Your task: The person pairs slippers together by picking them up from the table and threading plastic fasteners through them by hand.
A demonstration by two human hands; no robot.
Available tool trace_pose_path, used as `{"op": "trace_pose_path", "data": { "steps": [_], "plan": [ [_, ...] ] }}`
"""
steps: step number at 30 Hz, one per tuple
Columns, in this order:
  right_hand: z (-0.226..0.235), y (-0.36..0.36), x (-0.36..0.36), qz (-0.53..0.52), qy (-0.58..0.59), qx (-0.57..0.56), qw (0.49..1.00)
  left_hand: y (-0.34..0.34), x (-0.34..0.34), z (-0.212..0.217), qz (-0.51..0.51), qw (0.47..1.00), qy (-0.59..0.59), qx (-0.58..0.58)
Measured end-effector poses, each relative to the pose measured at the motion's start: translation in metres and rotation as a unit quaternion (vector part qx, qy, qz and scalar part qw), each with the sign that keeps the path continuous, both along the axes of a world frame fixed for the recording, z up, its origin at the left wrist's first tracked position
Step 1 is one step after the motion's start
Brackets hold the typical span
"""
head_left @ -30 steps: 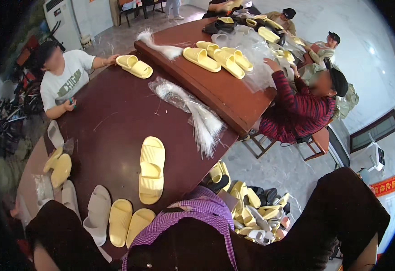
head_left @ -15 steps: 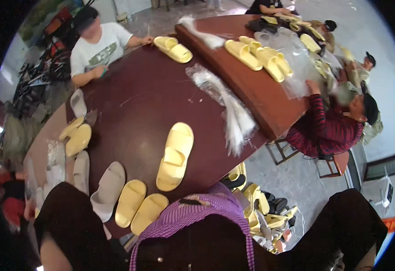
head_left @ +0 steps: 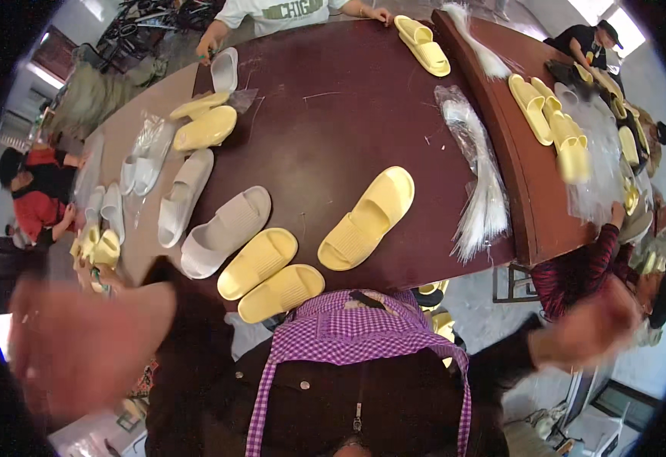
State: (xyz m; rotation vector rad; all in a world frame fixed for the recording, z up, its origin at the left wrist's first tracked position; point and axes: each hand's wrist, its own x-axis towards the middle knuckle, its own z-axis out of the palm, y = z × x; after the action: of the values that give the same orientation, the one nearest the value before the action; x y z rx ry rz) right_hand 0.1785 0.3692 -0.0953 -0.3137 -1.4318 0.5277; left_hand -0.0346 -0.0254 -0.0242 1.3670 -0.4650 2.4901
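Observation:
My left hand (head_left: 93, 343) is raised at the left, smeared by motion, and its fingers cannot be made out. At the right, also blurred, my right hand (head_left: 588, 327) is held out from my dark sleeve. Neither hand touches the table, and nothing shows clearly in either. On the dark red table in front of me lies a large yellow slipper (head_left: 367, 219). Nearer its edge are a pair of smaller yellow slippers (head_left: 258, 263) and a grey slipper (head_left: 226, 232). Farther left sits another grey slipper (head_left: 186, 198). My purple checked apron (head_left: 363, 331) meets the table edge.
A bundle of clear plastic strips (head_left: 479, 179) lies on the right side of the table (head_left: 310, 145). A brown tabletop (head_left: 523, 179) beyond holds yellow slippers (head_left: 531, 107) and plastic bags. Co-workers sit around. Bagged grey slippers (head_left: 146, 164) lie at the left.
Both my hands have come up into view, one on each side. The view has shifted, so the table's things appear farther right. The slippers near me keep their arrangement.

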Motion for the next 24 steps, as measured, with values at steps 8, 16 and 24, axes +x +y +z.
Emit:
{"op": "trace_pose_path", "data": {
  "steps": [8,16,24],
  "plan": [
    [-0.296,-0.053,-0.160,0.379,-0.369,-0.523,0.669,0.001,0.020,-0.316,0.333,0.282,0.013,-0.900],
    [-0.295,-0.054,-0.186,0.377,-0.417,-0.547,0.620,0.032,0.024,-0.369,0.293,0.213,0.165,-0.917],
    [-0.299,-0.048,-0.179,0.349,-0.327,-0.647,0.594,0.031,0.019,-0.390,0.201,0.359,-0.044,-0.910]
  ]
}}
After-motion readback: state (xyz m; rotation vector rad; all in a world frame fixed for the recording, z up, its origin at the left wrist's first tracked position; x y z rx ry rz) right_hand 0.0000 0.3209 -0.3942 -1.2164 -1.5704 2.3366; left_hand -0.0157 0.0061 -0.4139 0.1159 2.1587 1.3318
